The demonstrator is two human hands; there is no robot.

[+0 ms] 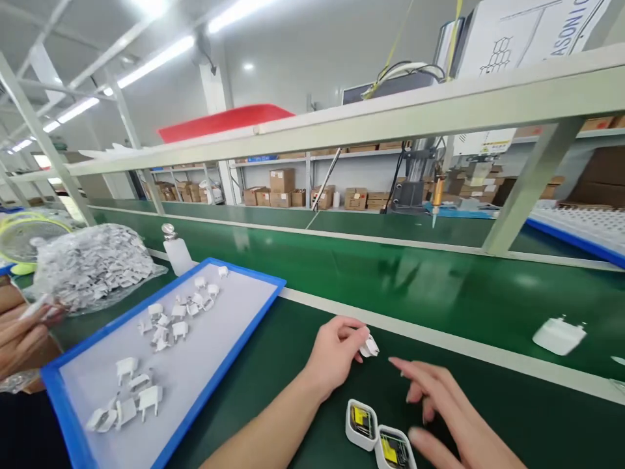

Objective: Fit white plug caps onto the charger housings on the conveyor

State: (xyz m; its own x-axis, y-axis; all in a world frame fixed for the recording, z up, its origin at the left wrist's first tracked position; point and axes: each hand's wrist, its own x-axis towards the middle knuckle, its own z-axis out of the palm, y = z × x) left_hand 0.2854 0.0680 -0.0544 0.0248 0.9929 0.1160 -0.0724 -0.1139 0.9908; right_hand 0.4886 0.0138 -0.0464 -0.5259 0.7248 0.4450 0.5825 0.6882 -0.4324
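My left hand is closed around a small white plastic plug piece, like the ones in the tray, above the green work surface. To its right, my right hand has its fingers apart and holds nothing, its index finger pointing toward that piece without touching it. Below and between the hands sit two white charger housings side by side, open at the top, with yellow and black electronic parts showing inside. The right thumb is close to the nearer housing; I cannot tell whether they touch.
A blue-rimmed tray with several white plug pieces lies to the left. Behind it stand a pump bottle and a bag of white parts. A co-worker's hands are far left. A white charger lies on the green belt.
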